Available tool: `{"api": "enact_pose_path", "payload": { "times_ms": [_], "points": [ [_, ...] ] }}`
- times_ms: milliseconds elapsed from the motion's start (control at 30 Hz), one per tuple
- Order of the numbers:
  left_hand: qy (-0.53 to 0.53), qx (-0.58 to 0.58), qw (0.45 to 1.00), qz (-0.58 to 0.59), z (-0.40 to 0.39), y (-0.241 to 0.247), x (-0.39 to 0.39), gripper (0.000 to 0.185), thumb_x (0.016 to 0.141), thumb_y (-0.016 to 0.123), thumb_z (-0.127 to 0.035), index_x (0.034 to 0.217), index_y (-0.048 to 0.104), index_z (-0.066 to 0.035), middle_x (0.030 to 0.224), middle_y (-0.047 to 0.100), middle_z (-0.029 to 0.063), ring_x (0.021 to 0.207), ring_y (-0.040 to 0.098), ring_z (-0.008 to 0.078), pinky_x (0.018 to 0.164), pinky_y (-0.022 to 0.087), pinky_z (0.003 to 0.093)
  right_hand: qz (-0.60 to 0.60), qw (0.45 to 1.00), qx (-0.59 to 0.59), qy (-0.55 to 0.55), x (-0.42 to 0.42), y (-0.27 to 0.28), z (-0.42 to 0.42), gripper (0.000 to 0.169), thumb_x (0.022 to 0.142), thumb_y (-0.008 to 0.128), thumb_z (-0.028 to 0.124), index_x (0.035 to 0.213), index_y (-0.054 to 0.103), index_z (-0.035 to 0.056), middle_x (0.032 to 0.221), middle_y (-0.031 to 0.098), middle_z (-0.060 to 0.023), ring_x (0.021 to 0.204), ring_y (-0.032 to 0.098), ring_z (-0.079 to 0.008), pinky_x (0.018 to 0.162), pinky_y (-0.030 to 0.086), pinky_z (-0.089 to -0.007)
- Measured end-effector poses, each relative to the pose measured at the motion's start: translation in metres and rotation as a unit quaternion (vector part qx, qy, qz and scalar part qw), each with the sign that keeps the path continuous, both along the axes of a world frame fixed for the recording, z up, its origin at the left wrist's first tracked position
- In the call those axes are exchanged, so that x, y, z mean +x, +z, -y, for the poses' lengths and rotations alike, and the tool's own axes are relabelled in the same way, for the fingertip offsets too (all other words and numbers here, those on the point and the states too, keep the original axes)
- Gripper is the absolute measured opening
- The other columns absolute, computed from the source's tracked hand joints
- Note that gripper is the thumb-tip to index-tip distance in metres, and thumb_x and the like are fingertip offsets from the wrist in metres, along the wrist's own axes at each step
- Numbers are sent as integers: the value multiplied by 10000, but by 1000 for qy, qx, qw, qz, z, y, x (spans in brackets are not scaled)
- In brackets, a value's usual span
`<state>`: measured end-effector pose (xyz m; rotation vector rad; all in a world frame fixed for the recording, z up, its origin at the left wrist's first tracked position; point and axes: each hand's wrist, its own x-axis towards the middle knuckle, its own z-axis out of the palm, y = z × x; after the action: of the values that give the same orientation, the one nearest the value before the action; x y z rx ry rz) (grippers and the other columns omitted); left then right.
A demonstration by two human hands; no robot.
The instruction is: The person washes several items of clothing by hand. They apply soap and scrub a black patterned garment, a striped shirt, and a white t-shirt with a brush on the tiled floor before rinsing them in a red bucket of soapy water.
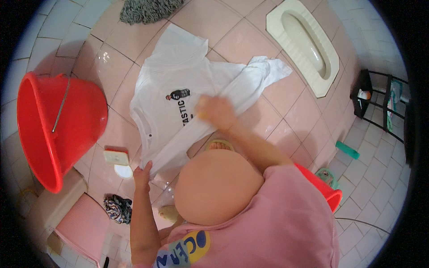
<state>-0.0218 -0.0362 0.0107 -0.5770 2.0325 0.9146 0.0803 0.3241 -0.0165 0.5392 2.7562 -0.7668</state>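
Observation:
A wet white T-shirt (pixel 157 77) with a small printed figure and dark lettering lies spread on the pink floor tiles, its near side folded up over my knee. My left hand (pixel 143 176) pinches the shirt's edge near the collar. Over the folded side, my right hand (pixel 216 112) is bent and blurred by motion. A yellowish spot shows at its fingers, too blurred to name. To the left of the shirt sit a small cream block with a red edge (pixel 116 157) and a white oval piece (pixel 123 171).
A large red bucket (pixel 80 110) with a wire handle stands at left, above a pink stool (pixel 83 221). Bunched patterned cloth (pixel 118 208) lies near my left forearm. A squat toilet (pixel 301 47), grey shaggy mat (pixel 149 10), black rack (pixel 378 100) and second red container (pixel 330 197) surround me.

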Motion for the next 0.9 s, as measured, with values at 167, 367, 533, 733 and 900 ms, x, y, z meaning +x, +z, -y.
{"api": "enact_pose_path", "payload": {
  "times_ms": [167,367,533,733,900],
  "points": [
    [10,26,999,-16,6,-2,11,512,785,724,-247,1171,549,41,1047,634,111,875,617,208,770,494,332,-82,927,298,-212,50,-48,-141,428,791,604,471,1177,549,295,1260,502,2,969,519,-279,785,414,-430],
    [32,97,995,-21,3,-9,18,432,799,715,-232,1127,594,23,1022,652,87,872,612,172,767,483,310,-56,896,301,-322,42,-41,-173,417,822,575,446,1183,553,240,1156,559,-53,945,551,-309,793,406,-444],
    [32,41,998,-42,-4,-10,14,410,810,702,-221,1126,595,17,1019,652,88,865,618,177,766,486,305,-88,987,138,-7,26,-25,-14,274,789,598,322,1003,589,150,994,594,-75,779,572,-297,642,430,-442],
    [19,42,999,-22,12,9,7,444,807,706,-235,1133,572,35,1024,644,105,865,616,187,766,486,305,-179,951,232,-98,52,-31,-102,326,761,659,314,1069,615,217,1218,539,-19,869,535,-298,723,446,-426],
    [21,66,997,-35,13,15,16,465,813,698,-236,1158,546,36,1053,633,102,907,607,195,798,480,317,-92,905,298,-289,60,-54,-155,405,787,643,407,1159,599,254,1269,520,-19,952,521,-319,823,433,-411]
  ]
}}
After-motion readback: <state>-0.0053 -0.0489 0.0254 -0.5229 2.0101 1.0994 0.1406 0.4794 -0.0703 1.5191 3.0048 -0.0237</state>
